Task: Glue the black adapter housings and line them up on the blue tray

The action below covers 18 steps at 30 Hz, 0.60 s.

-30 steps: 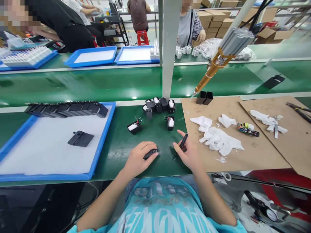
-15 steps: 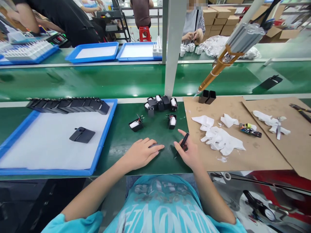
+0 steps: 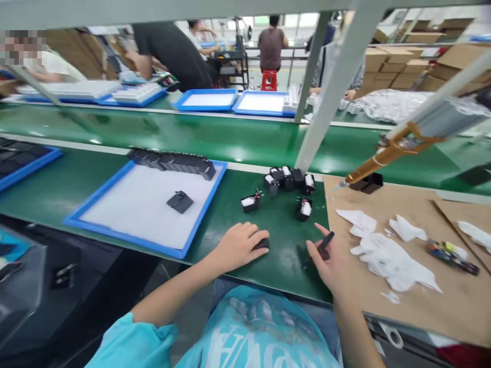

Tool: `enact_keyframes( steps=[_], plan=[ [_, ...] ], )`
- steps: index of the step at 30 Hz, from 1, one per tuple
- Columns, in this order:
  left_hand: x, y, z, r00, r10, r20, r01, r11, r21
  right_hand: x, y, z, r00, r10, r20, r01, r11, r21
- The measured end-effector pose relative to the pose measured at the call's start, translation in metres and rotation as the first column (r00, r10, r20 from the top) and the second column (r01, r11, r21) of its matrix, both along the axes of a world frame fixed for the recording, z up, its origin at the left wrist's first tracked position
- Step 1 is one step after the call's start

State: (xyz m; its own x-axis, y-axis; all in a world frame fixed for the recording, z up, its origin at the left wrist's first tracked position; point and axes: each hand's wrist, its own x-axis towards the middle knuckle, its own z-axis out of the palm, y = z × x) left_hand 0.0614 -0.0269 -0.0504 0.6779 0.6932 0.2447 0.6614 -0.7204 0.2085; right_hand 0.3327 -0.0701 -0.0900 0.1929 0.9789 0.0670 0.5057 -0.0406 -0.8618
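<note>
Near the front edge of the surface (image 3: 287,267), the left hand (image 3: 238,248) clasps a piece (image 3: 263,244) and the right hand (image 3: 332,263) half-curls its fingers round a tool (image 3: 327,238), seemingly mid-handling, needing steadiness.

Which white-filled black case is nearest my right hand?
The case just beyond your right hand; the other loose one is further left, the rest clustered behind.

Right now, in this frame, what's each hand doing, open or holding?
Left hand: closed over a small black piece.
Right hand: holding a slim black tool, index finger extended.
</note>
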Motion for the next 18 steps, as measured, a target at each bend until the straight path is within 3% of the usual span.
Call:
enact_keyframes(
  steps=[2,5,7,9,13,18],
  plan=[
    [-0.035,0.003,0.005,0.973,0.223,0.055,-0.225,0.973,0.047,0.001,0.002,-0.004,1.0,0.009,0.005,-0.009,1.0,0.005],
    [-0.095,0.013,0.008,0.849,0.52,0.098,-0.529,0.835,0.149,0.002,0.004,-0.008,1.0,0.01,0.012,-0.01,1.0,0.007],
    [-0.128,0.021,0.004,0.771,0.631,0.089,-0.634,0.746,0.203,0.002,0.004,-0.008,1.0,0.006,0.028,-0.006,1.0,-0.002],
    [-0.149,0.029,-0.002,0.738,0.669,0.09,-0.67,0.71,0.219,0.002,0.004,-0.009,0.999,0.002,0.052,-0.001,1.0,-0.018],
    [-0.166,0.039,-0.013,0.749,0.65,0.129,-0.662,0.726,0.184,0.003,0.005,-0.011,0.999,-0.011,0.049,0.012,1.0,-0.027],
    [-0.182,0.049,-0.013,0.729,0.674,0.125,-0.666,0.739,-0.1,0.002,0.005,-0.011,0.998,-0.028,0.047,0.028,1.0,0.007]
  ],
)
